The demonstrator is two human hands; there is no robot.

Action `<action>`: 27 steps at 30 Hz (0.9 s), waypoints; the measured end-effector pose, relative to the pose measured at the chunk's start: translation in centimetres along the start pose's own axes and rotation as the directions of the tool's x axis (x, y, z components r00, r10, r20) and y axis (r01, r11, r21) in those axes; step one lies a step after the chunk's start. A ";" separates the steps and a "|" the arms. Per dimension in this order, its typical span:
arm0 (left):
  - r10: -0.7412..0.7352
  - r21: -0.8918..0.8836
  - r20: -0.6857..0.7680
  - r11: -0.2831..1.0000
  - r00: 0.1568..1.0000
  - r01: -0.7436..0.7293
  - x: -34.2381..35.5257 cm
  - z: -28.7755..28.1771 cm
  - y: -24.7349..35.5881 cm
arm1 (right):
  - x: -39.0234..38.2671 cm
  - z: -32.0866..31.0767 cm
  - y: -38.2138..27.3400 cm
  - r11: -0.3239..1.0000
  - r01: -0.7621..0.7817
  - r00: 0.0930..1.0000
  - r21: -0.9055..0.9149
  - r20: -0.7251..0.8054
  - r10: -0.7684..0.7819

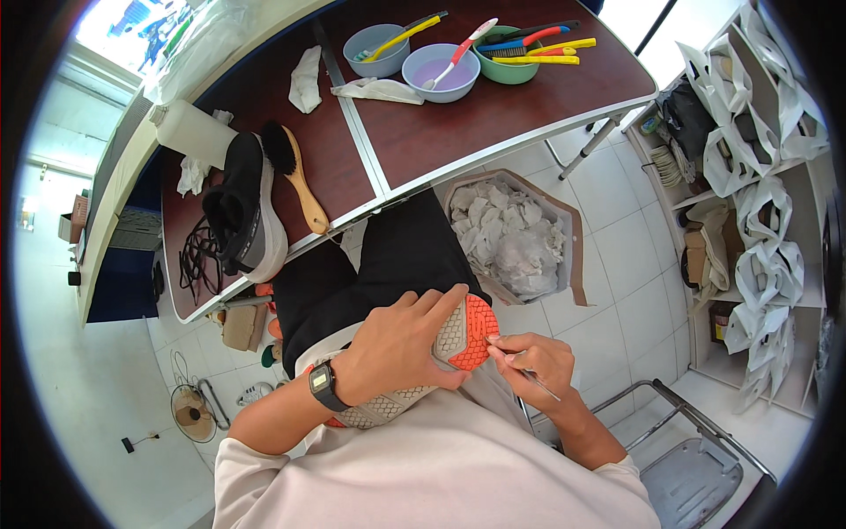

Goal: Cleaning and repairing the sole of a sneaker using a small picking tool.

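Note:
A shoe (478,328) lies across my lap with its patterned grey and orange sole turned up. My left hand (401,344), with a watch on the wrist, is wrapped over the middle of it and grips it. In my right hand (539,363) is a thin metal pick-like tool (540,385), pinched between thumb and fingers. Those fingertips are at the edge of the orange end of the sole, where the tool's working tip is hidden. On the table's left part stand a black and grey shoe (244,207) and a wooden-handled brush (300,181).
The dark red table (493,128) bears a grey-blue bowl (377,44), a bowl of purple liquid (441,75), a green bowl of brushes (509,66) and a white bottle (192,132). Below is a carton of crumpled paper (568,256). A shelf (797,353) and folding chair (696,472) stand right.

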State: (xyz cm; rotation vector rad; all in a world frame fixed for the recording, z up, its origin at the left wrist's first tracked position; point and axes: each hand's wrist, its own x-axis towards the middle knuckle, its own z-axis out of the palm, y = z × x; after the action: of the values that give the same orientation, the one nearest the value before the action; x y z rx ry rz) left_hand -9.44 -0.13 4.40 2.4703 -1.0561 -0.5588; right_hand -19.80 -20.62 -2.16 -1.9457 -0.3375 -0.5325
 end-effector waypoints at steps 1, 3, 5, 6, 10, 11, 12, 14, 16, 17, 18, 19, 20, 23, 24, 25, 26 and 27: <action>0.005 0.003 -0.004 1.000 1.000 -0.005 0.0 0.0 0.0 | 0.1 -0.1 0.0 1.000 0.000 1.000 0.000 0.000 0.000; 0.010 0.007 -0.008 1.000 1.000 -0.010 0.0 0.0 0.1 | 0.2 -0.3 -0.1 0.999 -0.019 0.999 0.035 0.036 0.017; -0.017 0.004 0.023 1.000 1.000 0.017 0.1 -0.1 0.2 | 0.2 -0.4 0.0 1.000 0.005 0.999 0.023 0.051 -0.006; -0.015 0.005 0.024 1.000 1.000 0.015 0.1 -0.1 0.1 | 0.2 -0.5 0.0 1.000 0.029 0.997 0.011 0.067 -0.029; 0.018 0.003 -0.009 1.000 1.000 -0.018 0.1 0.0 -0.1 | 1.4 -0.5 -0.3 0.996 0.085 0.991 -0.037 0.107 -0.081; 0.020 0.003 -0.008 1.000 1.000 -0.020 0.2 -0.1 -0.2 | 1.5 -0.3 -0.3 0.984 0.153 0.983 -0.094 0.114 -0.142; 0.022 0.005 -0.008 1.000 1.000 -0.022 0.3 -0.1 -0.1 | 1.5 -0.2 -0.2 0.964 0.220 0.971 -0.150 0.124 -0.202; 0.013 0.006 0.007 1.000 1.000 -0.013 0.3 0.0 0.0 | 1.5 -0.1 0.0 0.962 0.210 0.974 -0.173 0.126 -0.190; 0.004 0.006 0.003 1.000 1.000 -0.004 0.3 0.1 0.0 | 1.3 0.1 0.0 0.960 0.201 0.976 -0.195 0.127 -0.178; -0.006 0.004 0.000 1.000 1.000 0.006 0.3 0.1 -0.1 | 1.0 0.2 -0.1 0.971 0.146 0.988 -0.191 0.071 -0.135; -0.006 0.006 -0.002 1.000 1.000 0.006 0.3 0.0 -0.1 | 0.8 0.3 -0.2 0.979 0.091 0.996 -0.183 0.015 -0.089; -0.016 -0.002 0.014 1.000 1.000 0.016 0.3 -0.1 -0.1 | 0.6 0.4 -0.1 0.979 0.092 0.996 -0.184 0.016 -0.091; -0.027 -0.010 0.031 1.000 0.999 0.027 0.2 -0.1 -0.1 | 0.3 0.4 0.1 0.989 0.072 0.997 -0.133 -0.018 -0.075; -0.023 -0.001 0.022 1.000 0.999 0.023 0.2 -0.1 0.0 | 0.3 0.0 0.4 0.998 0.042 0.999 -0.048 -0.020 -0.043; -0.025 -0.002 0.022 1.000 0.999 0.025 0.2 -0.1 0.0 | 0.3 -0.1 0.4 0.999 0.031 0.999 -0.015 0.009 -0.031; -0.022 -0.004 0.017 1.000 1.000 0.022 0.1 0.0 -0.1 | 0.4 -0.1 0.3 0.999 0.031 0.999 -0.014 0.010 -0.031; -0.019 -0.005 0.012 1.000 1.000 0.019 0.1 0.0 -0.1 | 0.5 -0.2 0.3 1.000 0.021 1.000 -0.004 0.020 -0.021; -0.020 -0.005 0.012 1.000 1.000 0.020 0.1 -0.1 0.0 | 0.5 -0.2 0.2 1.000 0.010 1.000 0.007 0.030 -0.010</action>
State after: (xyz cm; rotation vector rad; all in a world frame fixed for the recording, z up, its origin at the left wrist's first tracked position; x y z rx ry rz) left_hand -9.32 -0.19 4.46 2.4783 -1.0339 -0.5826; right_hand -19.27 -20.92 -1.98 -1.9483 -0.3675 -0.5088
